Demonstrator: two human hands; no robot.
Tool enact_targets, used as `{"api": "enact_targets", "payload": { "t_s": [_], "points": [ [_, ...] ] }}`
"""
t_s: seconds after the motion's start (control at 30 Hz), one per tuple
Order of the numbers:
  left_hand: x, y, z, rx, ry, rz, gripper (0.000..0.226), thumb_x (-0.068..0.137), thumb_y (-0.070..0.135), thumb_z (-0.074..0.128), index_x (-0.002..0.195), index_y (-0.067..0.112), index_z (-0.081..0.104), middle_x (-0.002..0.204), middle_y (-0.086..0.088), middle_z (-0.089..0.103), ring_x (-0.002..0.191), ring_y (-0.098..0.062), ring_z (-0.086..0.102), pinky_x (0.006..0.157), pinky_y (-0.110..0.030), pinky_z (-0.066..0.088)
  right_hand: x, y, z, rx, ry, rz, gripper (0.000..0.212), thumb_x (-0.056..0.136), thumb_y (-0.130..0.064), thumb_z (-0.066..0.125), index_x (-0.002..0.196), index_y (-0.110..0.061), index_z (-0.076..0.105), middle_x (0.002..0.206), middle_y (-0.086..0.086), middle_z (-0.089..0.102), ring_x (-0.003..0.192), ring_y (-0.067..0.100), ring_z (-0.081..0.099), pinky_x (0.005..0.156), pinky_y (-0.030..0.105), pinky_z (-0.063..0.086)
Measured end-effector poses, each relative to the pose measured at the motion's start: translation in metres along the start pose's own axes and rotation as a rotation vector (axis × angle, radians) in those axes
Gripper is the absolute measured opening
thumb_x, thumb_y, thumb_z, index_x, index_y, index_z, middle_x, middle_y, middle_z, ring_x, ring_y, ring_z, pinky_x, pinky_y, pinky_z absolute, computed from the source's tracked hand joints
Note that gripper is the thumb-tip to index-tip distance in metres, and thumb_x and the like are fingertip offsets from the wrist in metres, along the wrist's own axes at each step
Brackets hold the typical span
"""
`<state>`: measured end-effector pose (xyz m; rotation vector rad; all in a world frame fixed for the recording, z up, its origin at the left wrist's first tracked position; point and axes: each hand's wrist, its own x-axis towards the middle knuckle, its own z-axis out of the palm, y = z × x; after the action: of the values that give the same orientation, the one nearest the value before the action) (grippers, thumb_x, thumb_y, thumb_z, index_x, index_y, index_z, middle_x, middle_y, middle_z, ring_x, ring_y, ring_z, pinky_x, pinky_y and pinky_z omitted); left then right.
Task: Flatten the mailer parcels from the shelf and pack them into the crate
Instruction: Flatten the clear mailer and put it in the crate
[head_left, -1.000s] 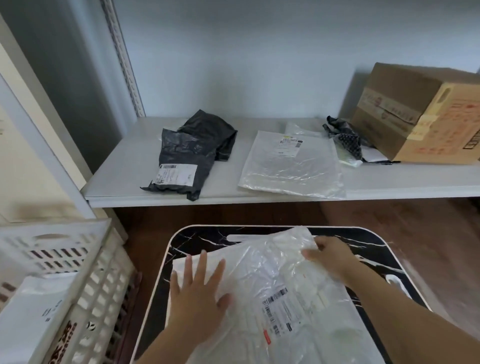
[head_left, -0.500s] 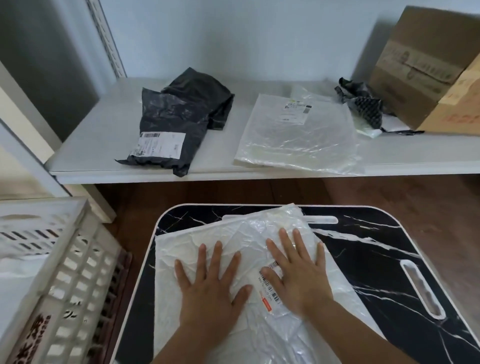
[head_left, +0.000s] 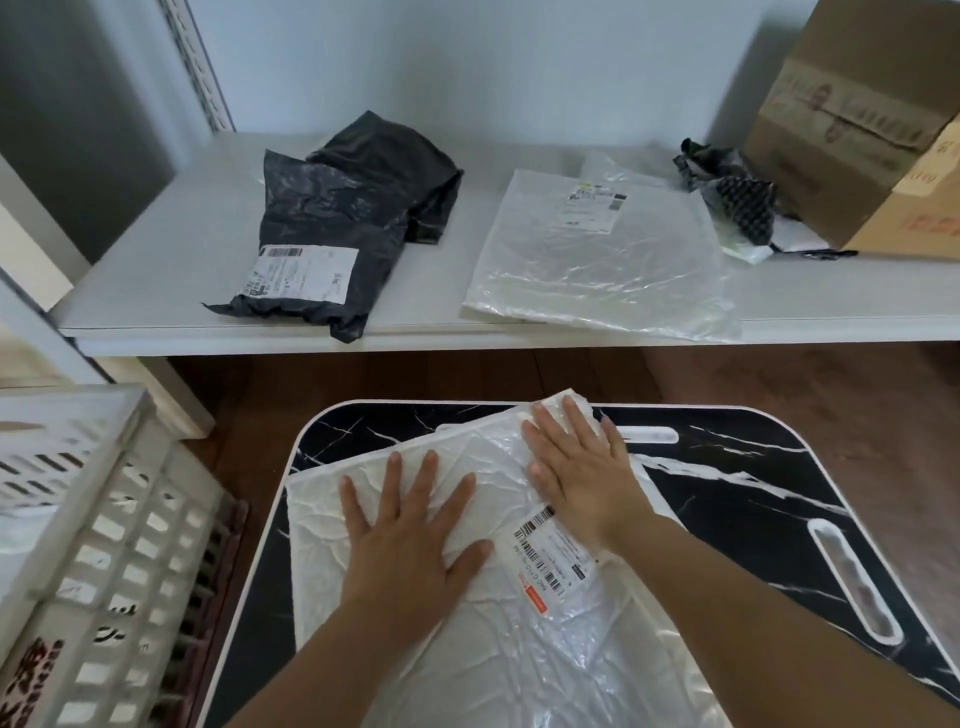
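A crinkled white mailer parcel (head_left: 498, 639) with a barcode label lies on the black marble-pattern table (head_left: 753, 499) in front of me. My left hand (head_left: 415, 530) presses flat on its left half, fingers spread. My right hand (head_left: 582, 467) presses flat on its upper right corner. On the white shelf (head_left: 156, 291) behind lie a black mailer (head_left: 337, 234) with a white label and a clear plastic mailer (head_left: 597, 254). The white slatted crate (head_left: 93, 545) stands at the left, beside the table.
A cardboard box (head_left: 857, 130) sits at the shelf's right end, with a crumpled black checkered bag (head_left: 737, 202) beside it. Brown wooden floor shows between shelf and table. The table has slot handles at its far and right edges.
My right hand slid from beside the label up to the parcel's far right corner. My left hand stayed pressing on the left half. The parcel lies flatter than a second ago.
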<state>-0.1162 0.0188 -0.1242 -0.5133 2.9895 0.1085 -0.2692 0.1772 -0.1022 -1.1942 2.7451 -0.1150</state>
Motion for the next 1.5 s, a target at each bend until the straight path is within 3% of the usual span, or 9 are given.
{"api": "enact_targets", "payload": {
  "t_s": [0.2,0.47,0.6,0.67,0.9,1.1,1.2,1.3,1.5],
  "points": [
    [0.004,-0.002,0.006,-0.001,0.105,0.040,0.073,0.079,0.080,-0.007,0.146,0.049,-0.003,0.158,0.005,-0.010,0.145,-0.030,-0.015,0.108,-0.067,-0.010,0.003,0.004,0.014,-0.039,-0.030,0.035,0.064,0.090,-0.059,-0.005,0.150,-0.037,-0.007,0.155,-0.019,-0.016,0.142,0.008,-0.026,0.117,0.047,-0.011],
    [0.006,0.000,0.002,0.017,0.005,0.036,0.072,0.078,0.079,-0.009,0.144,0.051,-0.009,0.158,0.005,-0.015,0.143,-0.029,-0.024,0.106,-0.067,-0.015,-0.014,-0.003,0.014,-0.090,-0.059,0.148,0.072,0.076,-0.068,-0.024,0.143,-0.043,-0.023,0.153,-0.010,-0.031,0.137,0.020,-0.037,0.111,0.061,-0.014],
    [-0.008,0.006,-0.016,0.077,0.015,-0.066,0.063,0.090,0.066,0.000,0.145,0.044,0.023,0.158,-0.002,0.017,0.145,-0.036,0.007,0.104,-0.075,0.004,-0.073,-0.024,0.024,-0.109,0.000,0.103,0.070,0.087,-0.077,0.005,0.147,-0.045,0.018,0.160,-0.004,0.006,0.147,0.028,-0.004,0.104,0.071,-0.001],
    [-0.023,0.018,-0.016,0.063,0.004,-0.091,0.067,0.087,0.064,-0.012,0.145,0.047,0.017,0.159,-0.001,0.006,0.146,-0.037,0.002,0.102,-0.077,0.000,-0.096,-0.030,0.031,-0.130,-0.009,0.115,0.068,0.088,-0.076,0.024,0.143,-0.037,0.039,0.155,0.000,0.029,0.144,0.032,0.019,0.099,0.071,0.011],
    [-0.063,0.028,0.005,-0.013,-0.121,-0.077,0.064,0.088,0.071,0.024,0.141,0.039,0.039,0.153,-0.003,0.034,0.138,-0.036,0.031,0.095,-0.076,0.020,-0.108,-0.038,0.034,-0.110,-0.075,0.176,0.070,0.086,-0.077,0.028,0.142,-0.036,0.041,0.154,-0.001,0.033,0.142,0.031,0.027,0.097,0.072,0.015],
    [-0.056,0.021,-0.012,-0.106,-0.189,-0.086,0.069,0.086,0.074,0.010,0.144,0.047,-0.016,0.151,0.007,-0.035,0.141,-0.025,-0.030,0.107,-0.067,-0.015,-0.103,-0.032,0.010,0.151,-0.053,0.292,0.078,0.074,-0.082,-0.007,0.143,-0.049,-0.020,0.153,-0.022,-0.022,0.145,0.010,-0.017,0.113,0.057,-0.004],
    [-0.060,0.005,-0.032,-0.160,0.005,-0.426,0.079,0.089,0.059,0.042,0.151,0.030,0.003,0.159,-0.003,-0.011,0.147,-0.027,-0.005,0.119,-0.047,0.010,-0.093,-0.019,-0.010,0.326,0.165,0.656,0.081,0.087,-0.069,0.034,0.152,-0.030,0.007,0.157,-0.007,0.019,0.141,0.021,0.018,0.110,0.048,0.020],
    [-0.067,-0.010,-0.049,-0.423,0.110,-0.749,0.082,0.080,0.042,0.068,0.144,0.014,0.025,0.144,-0.015,0.028,0.131,-0.032,0.035,0.102,-0.041,0.037,-0.084,-0.002,-0.016,0.343,0.052,0.919,0.080,0.083,-0.052,0.063,0.145,-0.013,0.032,0.137,0.014,0.045,0.125,0.032,0.043,0.099,0.046,0.041],
    [-0.072,-0.060,-0.056,-0.939,0.063,-1.089,0.026,0.078,0.017,0.065,0.098,0.000,0.066,0.092,-0.018,0.066,0.082,-0.034,0.063,0.076,-0.040,0.056,-0.082,-0.022,-0.037,0.508,-0.040,0.792,0.038,0.086,-0.030,0.067,0.115,-0.006,0.061,0.100,0.009,0.067,0.091,0.027,0.064,0.083,0.037,0.052]
  ]
}}
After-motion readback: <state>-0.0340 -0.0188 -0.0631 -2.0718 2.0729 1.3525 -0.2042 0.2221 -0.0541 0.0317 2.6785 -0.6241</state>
